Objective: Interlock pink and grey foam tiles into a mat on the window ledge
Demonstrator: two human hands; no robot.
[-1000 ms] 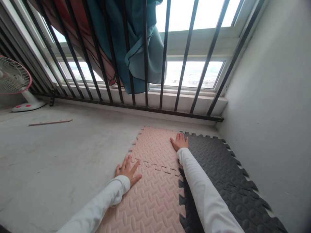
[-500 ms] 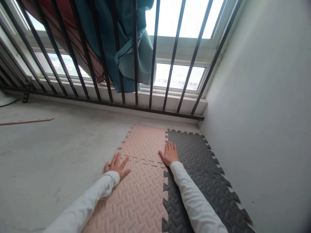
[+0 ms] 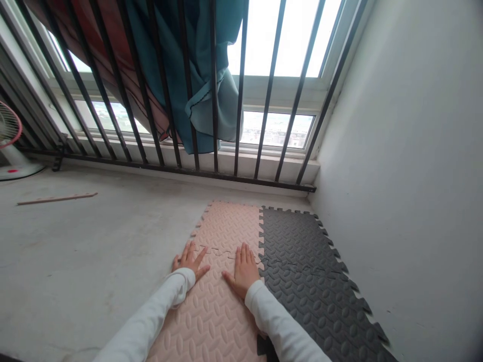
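Pink foam mat tiles (image 3: pixel 211 317) with toothed edges lie on the floor, one behind the other, meeting at a cross seam. Along their right side run dark grey foam mat tiles (image 3: pixel 302 281). My left hand (image 3: pixel 191 261) rests with fingers spread at the left edge of the pink tiles, close to the seam. Flat on the pink surface, my right hand (image 3: pixel 243 271) has its fingers stretched forward over the seam and its thumb out to the left. Neither hand holds anything. My right forearm covers part of the join between pink and grey.
A dark metal railing (image 3: pixel 181 170) crosses in front of the windows, with blue and red curtains (image 3: pixel 204 100) hanging behind it. A white wall (image 3: pixel 407 176) borders the grey tiles. On the concrete floor (image 3: pixel 94 251) lie a thin strip (image 3: pixel 56 199) and a fan (image 3: pixel 15 163).
My right hand has shifted left and nearer, from the pink and grey join onto the pink tile. My left hand stays by its edge. The view has turned slightly left.
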